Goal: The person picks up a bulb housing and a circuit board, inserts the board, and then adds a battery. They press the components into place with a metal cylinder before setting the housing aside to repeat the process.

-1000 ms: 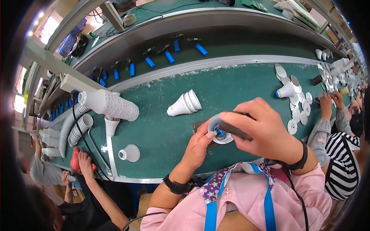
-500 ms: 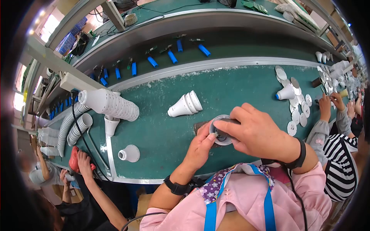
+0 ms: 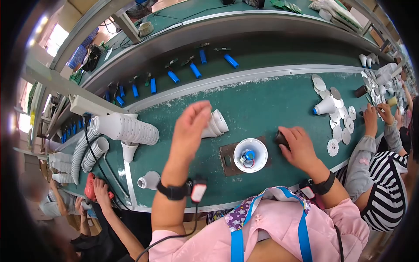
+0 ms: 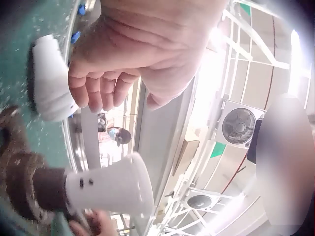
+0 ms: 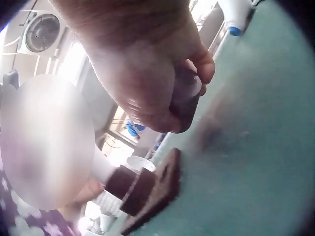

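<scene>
Your left hand is hovering around the nested white cone housings, its fingers loosely bent and holding nothing. Your right hand is gripping a dark block, fingers and thumb closed narrowly around it, just right of the brown base plate. Between your hands, the open white housing is standing on that plate, wide rim up, with a blue component and wires showing inside. Round discs are lying farther right on the green table.

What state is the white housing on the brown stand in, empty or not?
Not empty: a blue part shows inside the white housing, through its open mouth.
</scene>
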Tool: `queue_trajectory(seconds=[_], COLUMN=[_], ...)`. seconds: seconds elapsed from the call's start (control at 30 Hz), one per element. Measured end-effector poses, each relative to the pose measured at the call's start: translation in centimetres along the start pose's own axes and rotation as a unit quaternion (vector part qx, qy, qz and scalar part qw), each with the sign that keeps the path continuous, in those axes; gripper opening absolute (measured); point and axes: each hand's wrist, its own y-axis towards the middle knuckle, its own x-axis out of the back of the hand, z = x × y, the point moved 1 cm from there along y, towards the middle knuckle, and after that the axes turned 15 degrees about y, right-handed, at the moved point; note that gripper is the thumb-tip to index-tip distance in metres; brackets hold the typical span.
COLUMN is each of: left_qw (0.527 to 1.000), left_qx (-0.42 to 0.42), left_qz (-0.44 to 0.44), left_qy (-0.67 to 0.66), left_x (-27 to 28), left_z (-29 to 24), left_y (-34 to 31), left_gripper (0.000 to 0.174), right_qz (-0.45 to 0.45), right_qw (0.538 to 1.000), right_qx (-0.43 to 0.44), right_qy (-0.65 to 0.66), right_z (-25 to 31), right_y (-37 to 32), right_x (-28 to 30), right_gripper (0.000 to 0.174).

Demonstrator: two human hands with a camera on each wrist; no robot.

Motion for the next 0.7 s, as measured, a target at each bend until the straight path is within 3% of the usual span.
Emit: queue_trajectory(seconds=[0.03,0.1,0.13,0.17,0.2,0.27,0.33,0.37,0.43,0.47,0.53,0.6,0.67,0.7], left_qw=[0.998,0.995,0.989,0.989,0.98,0.968,0.94,0.936,0.915,0.891,0.889,0.867,0.859,0.866], left_qx=[0.006,0.021,0.037,0.035,0.063,0.09,0.088,0.078,0.034,-0.005,0.029,0.035,0.049,0.017], left_qz=[-0.005,0.021,0.042,0.049,0.062,0.079,0.09,0.09,0.079,0.059,0.066,0.057,0.073,0.068], left_qy=[0.054,0.098,0.135,0.138,0.178,0.222,0.318,0.331,0.394,0.449,0.452,0.494,0.504,0.496], left_x=[0.4,0.6,0.4,0.2,-0.2,-0.5,-0.5,-0.5,-0.5,-0.6,-1.0,-1.8,-2.9,-3.5], left_z=[-0.4,-1.0,-1.2,-1.6,-1.9,-2.1,-1.6,-1.1,0.2,0.8,2.0,2.0,2.1,2.2], left_y=[1.6,5.1,6.8,8.4,9.9,12.4,14.7,15.8,18.2,19.5,21.7,22.8,24.0,24.6], left_gripper=[0.034,0.034,0.035,0.035,0.035,0.035,0.034,0.035,0.036,0.039,0.043,0.048,0.056,0.058], right_qz=[-0.002,-0.018,0.013,0.019,0.044,-0.004,-0.137,-0.157,-0.12,-0.132,-0.175,-0.188,-0.299,-0.304], right_qw=[1.0,0.967,0.95,0.936,0.944,0.932,0.906,0.84,0.733,0.734,0.688,0.693,0.824,0.926], right_qx=[-0.003,0.061,0.1,0.171,0.191,0.205,0.133,0.033,-0.141,-0.141,-0.192,-0.197,-0.064,0.028], right_qy=[0.006,0.247,0.296,0.307,0.263,0.3,0.377,0.519,0.655,0.651,0.678,0.668,0.476,0.223], right_z=[0.4,3.4,5.0,6.2,7.0,6.7,5.3,4.5,1.5,0.1,-2.8,-3.7,-4.1,-5.2], right_y=[0.2,1.7,2.4,3.0,3.6,4.4,4.9,5.1,5.9,5.8,5.7,5.5,5.7,5.6], right_x=[0.3,1.9,2.2,1.6,0.6,-0.7,1.2,1.7,2.5,2.5,2.4,4.1,5.6,6.8], right_gripper=[0.063,0.071,0.08,0.084,0.085,0.076,0.066,0.059,0.049,0.049,0.049,0.052,0.059,0.068])
